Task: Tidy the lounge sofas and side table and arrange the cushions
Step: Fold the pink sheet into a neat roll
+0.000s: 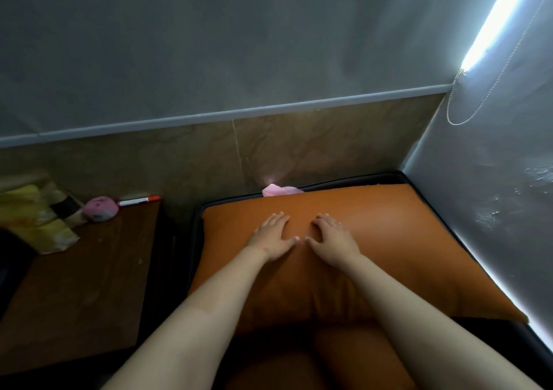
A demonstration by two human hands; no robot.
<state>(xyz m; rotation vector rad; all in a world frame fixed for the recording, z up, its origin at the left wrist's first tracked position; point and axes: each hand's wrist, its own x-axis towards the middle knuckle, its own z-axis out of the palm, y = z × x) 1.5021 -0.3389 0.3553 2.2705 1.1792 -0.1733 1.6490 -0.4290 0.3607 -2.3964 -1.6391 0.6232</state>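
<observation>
Both hands flat on the orange cushion [389,240], palms down. Left hand [270,235] and right hand [333,238] sit side by side near its middle, fingers extended and lying on the cover, thumbs pointing toward each other with tips close but apart. Neither hand grasps anything, they only rest on the surface. The cushion lies on the sofa [196,228], whose dark frame shows along the left and back edges. The cushion's far edge is near the sofa back and its right edge near the grey blind [493,195], which has light leaking along its edges and a bead cord [460,120] hanging at the corner. A second orange cushion [284,368] shows at the bottom, between the forearms, its far part under the near edge of the first. A pink item [282,190] pokes up behind the cushion's far edge, against the marbled wall panel [329,144] (can't tell what it is). The side table [74,293], dark wood, stands just left of the sofa. Along its far edge are a yellow-green patterned packet [45,225] at the left, a round pink object [100,208] beside it, and a white marker [139,201] with an orange-red cap just right of that.
</observation>
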